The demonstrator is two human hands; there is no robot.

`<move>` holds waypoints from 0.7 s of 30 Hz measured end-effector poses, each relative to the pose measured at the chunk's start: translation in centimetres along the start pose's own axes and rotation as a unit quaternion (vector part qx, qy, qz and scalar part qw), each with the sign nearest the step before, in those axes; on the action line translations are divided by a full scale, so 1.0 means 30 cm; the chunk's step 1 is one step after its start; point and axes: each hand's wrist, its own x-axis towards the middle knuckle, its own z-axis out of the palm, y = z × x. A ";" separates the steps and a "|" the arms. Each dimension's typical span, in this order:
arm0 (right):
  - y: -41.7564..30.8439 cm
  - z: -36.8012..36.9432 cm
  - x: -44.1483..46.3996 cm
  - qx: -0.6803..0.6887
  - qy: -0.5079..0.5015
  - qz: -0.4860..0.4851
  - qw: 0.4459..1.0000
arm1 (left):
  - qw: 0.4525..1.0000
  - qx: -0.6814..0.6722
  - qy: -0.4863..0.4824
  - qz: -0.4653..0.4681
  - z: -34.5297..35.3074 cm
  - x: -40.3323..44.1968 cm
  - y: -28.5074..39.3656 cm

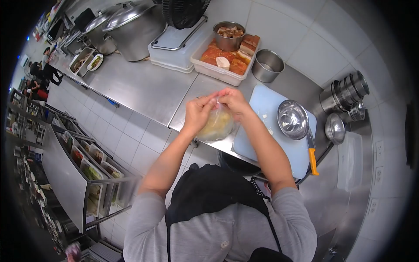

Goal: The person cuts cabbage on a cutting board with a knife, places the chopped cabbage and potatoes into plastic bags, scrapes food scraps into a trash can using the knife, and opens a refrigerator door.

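Both my hands pinch the gathered top of a clear plastic bag (217,124) with pale yellowish food inside. My left hand (200,112) grips the neck from the left, and my right hand (232,103) holds it from the right, their fingertips meeting. The bag hangs over the front edge of the steel counter. Close to my right forearm lies a light blue cutting board (266,102) with small white scraps on it. On that board sit a shiny metal bowl (293,118) and a knife with a yellow handle (313,161).
A white tub (218,75) of marinated meat stands behind my hands, a steel pot (229,37) of meat pieces resting in it. Beside it is a round steel container (267,65). Stacked steel containers (345,94) stand right; large lidded pots (135,32) stand back left. Distant people (50,67) are left.
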 end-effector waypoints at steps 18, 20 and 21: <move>0.012 0.098 -0.204 -0.470 0.168 -0.451 0.740 | 0.839 -0.336 -0.153 -0.399 -0.086 0.102 -0.032; -0.020 0.125 -0.264 -0.471 0.160 -0.365 0.787 | 0.845 -0.332 -0.134 -0.398 -0.086 0.095 -0.042; -0.046 0.146 -0.289 -0.468 0.151 -0.308 0.814 | 0.855 -0.317 -0.127 -0.391 -0.082 0.093 -0.030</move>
